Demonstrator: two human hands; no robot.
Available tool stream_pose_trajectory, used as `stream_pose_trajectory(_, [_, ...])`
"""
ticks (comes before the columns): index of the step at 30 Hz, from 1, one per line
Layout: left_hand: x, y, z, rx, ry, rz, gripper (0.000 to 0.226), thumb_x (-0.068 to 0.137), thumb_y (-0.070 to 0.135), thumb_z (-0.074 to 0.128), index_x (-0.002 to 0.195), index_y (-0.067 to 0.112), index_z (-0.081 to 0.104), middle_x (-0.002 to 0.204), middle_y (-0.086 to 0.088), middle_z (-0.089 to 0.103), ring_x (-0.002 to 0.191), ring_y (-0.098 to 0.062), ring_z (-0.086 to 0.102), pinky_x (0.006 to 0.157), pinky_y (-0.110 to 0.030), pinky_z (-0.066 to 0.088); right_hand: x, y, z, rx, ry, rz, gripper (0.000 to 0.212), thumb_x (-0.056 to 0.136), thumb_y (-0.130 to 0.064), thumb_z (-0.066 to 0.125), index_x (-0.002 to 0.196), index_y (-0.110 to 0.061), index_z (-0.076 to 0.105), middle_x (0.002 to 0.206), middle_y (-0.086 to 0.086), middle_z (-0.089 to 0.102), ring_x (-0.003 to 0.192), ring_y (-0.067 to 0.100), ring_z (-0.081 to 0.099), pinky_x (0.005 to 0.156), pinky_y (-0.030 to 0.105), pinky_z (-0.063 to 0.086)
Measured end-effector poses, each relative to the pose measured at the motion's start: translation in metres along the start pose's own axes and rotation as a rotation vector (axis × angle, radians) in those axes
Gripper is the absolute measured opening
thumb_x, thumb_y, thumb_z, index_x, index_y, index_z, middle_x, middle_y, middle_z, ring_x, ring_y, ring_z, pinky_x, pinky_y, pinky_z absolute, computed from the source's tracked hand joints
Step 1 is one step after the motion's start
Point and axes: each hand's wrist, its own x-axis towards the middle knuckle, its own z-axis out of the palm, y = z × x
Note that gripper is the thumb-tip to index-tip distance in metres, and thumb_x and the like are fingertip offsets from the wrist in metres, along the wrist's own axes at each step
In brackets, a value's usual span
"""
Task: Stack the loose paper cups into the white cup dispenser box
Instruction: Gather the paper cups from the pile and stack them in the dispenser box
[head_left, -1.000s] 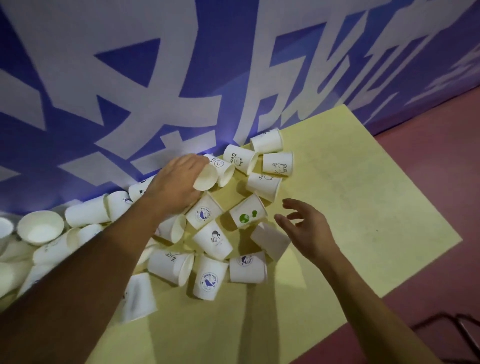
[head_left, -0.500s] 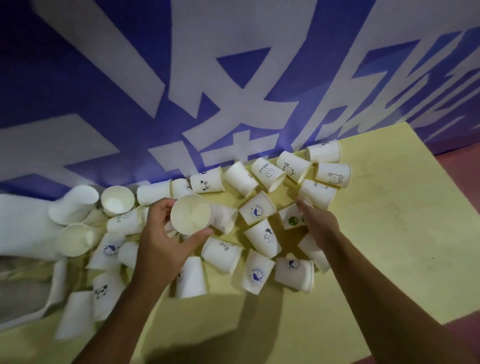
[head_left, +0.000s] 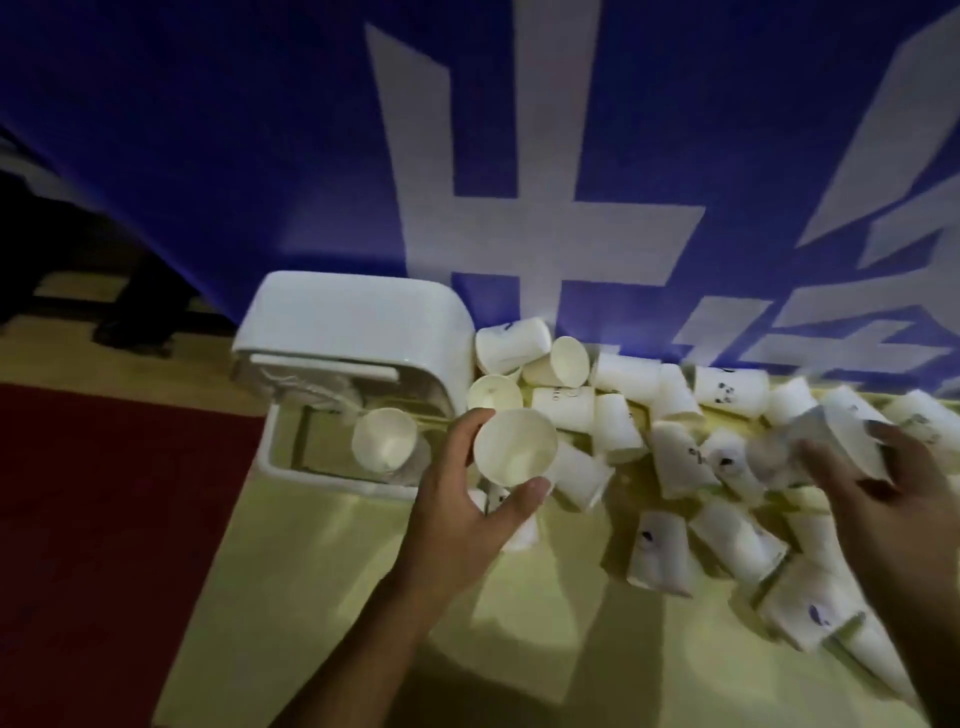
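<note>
The left hand pinches 1 paper cup between thumb and fingers at its rim, the open mouth turned up toward the camera, near the centre of the frame. Just left of it sits the white cup dispenser box, its lid swung up against the blue banner and its tray open. Inside, 1 nested cup also shows its mouth to the camera.

That is the relation that counts: the box lies directly left of the held cup and close to it, and the 2 mouths face roughly the same way. Nesting should need a short move left and down, bottom first, with little turning of the wrist. The left hand is plainly the nearer hand.

The right hand, at the right edge and well apart from the box, has its fingers curled to either side of a blurred cup in the heap of loose cups — many lie on their sides across the yellow table, so most of the job looks to remain.
</note>
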Motion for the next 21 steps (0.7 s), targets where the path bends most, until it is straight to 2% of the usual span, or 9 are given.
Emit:
stream_pose_trajectory(3, [-0.008, -0.016, -0.053, -0.033, 0.024, 0.021, 0.070, 0.078, 0.053, 0.082, 0.137, 0.028, 0.053, 0.129, 0.015, 0.062, 0.122, -0.014, 0.060, 0.087, -0.015, 0.052, -0.043, -0.042, 0.055, 0.062, -0.091, -0.129, 0.068, 0.084, -0.060, 0.074, 0.141, -0.029, 0.053, 0.131, -0.001, 0.064, 0.103, 0.020, 0.065, 0.092, 0.048, 0.055])
stream_pose_trajectory(5, [-0.012, -0.027, -0.085, -0.014, 0.055, 0.043, 0.069, 0.079, 0.053, 0.081, 0.137, 0.027, 0.054, 0.131, 0.015, 0.062, 0.123, -0.015, 0.061, 0.088, -0.015, 0.051, -0.069, -0.064, 0.087, 0.098, -0.144, -0.193, 0.068, 0.080, -0.058, 0.073, 0.138, -0.027, 0.056, 0.125, -0.006, 0.064, 0.097, 0.010, 0.065, 0.086, 0.037, 0.055])
stream_pose_trajectory(7, [-0.015, -0.039, -0.113, -0.012, 0.082, 0.053, 0.069, 0.079, 0.052, 0.080, 0.137, 0.025, 0.055, 0.132, 0.014, 0.063, 0.123, -0.017, 0.062, 0.091, -0.025, 0.054, -0.095, -0.084, 0.116, 0.169, -0.187, -0.222, 0.061, 0.079, -0.050, 0.075, 0.134, -0.029, 0.058, 0.117, -0.014, 0.063, 0.095, -0.004, 0.063, 0.079, 0.021, 0.051])
stream_pose_trajectory(8, [-0.015, -0.045, -0.125, -0.016, 0.087, 0.054, 0.068, 0.079, 0.052, 0.080, 0.136, 0.023, 0.055, 0.131, 0.013, 0.064, 0.122, -0.018, 0.063, 0.091, -0.032, 0.056, -0.106, -0.091, 0.129, 0.208, -0.211, -0.242, 0.055, 0.081, -0.044, 0.078, 0.130, -0.033, 0.058, 0.115, -0.019, 0.063, 0.095, -0.007, 0.063, 0.079, 0.018, 0.051])
stream_pose_trajectory(10, [-0.015, -0.053, -0.142, -0.040, 0.094, 0.053, 0.065, 0.079, 0.049, 0.080, 0.133, 0.023, 0.056, 0.128, 0.011, 0.067, 0.119, -0.020, 0.065, 0.089, -0.042, 0.059, -0.123, -0.097, 0.149, 0.253, -0.262, -0.269, 0.045, 0.085, -0.033, 0.082, 0.123, -0.039, 0.059, 0.115, -0.022, 0.065, 0.099, -0.005, 0.066, 0.083, 0.022, 0.055])
stream_pose_trajectory(12, [-0.013, -0.054, -0.154, -0.092, 0.093, 0.070, 0.063, 0.079, 0.046, 0.081, 0.131, 0.023, 0.056, 0.126, 0.010, 0.068, 0.118, -0.022, 0.067, 0.089, -0.044, 0.060, -0.134, -0.098, 0.160, 0.275, -0.289, -0.278, 0.043, 0.086, -0.030, 0.082, 0.118, -0.046, 0.060, 0.115, -0.023, 0.067, 0.104, 0.002, 0.067, 0.086, 0.029, 0.058])
stream_pose_trajectory(17, [-0.005, -0.051, -0.169, -0.117, 0.134, 0.146, 0.075, 0.077, 0.047, 0.083, 0.139, 0.021, 0.052, 0.136, 0.002, 0.062, 0.124, -0.025, 0.063, 0.094, -0.032, 0.054, -0.149, -0.100, 0.166, 0.283, -0.292, -0.265, 0.040, 0.085, -0.030, 0.082, 0.113, -0.047, 0.060, 0.107, -0.031, 0.067, 0.099, 0.000, 0.068, 0.085, 0.031, 0.060])
stream_pose_trajectory(19, [0.004, -0.052, -0.169, -0.054, 0.152, 0.154, 0.075, 0.075, 0.049, 0.082, 0.139, 0.023, 0.053, 0.137, 0.003, 0.059, 0.125, -0.021, 0.061, 0.097, -0.026, 0.052, -0.149, -0.099, 0.165, 0.295, -0.293, -0.245, 0.040, 0.084, -0.030, 0.082, 0.113, -0.046, 0.061, 0.107, -0.030, 0.068, 0.098, 0.001, 0.069, 0.084, 0.033, 0.061])
stream_pose_trajectory(21, [0.012, -0.054, -0.167, 0.045, 0.133, 0.162, 0.076, 0.074, 0.047, 0.083, 0.139, 0.021, 0.054, 0.137, 0.005, 0.057, 0.126, -0.015, 0.057, 0.099, -0.025, 0.051, -0.151, -0.100, 0.163, 0.293, -0.294, -0.253, 0.039, 0.083, -0.033, 0.081, 0.111, -0.048, 0.060, 0.105, -0.033, 0.067, 0.098, -0.001, 0.068, 0.082, 0.027, 0.061])
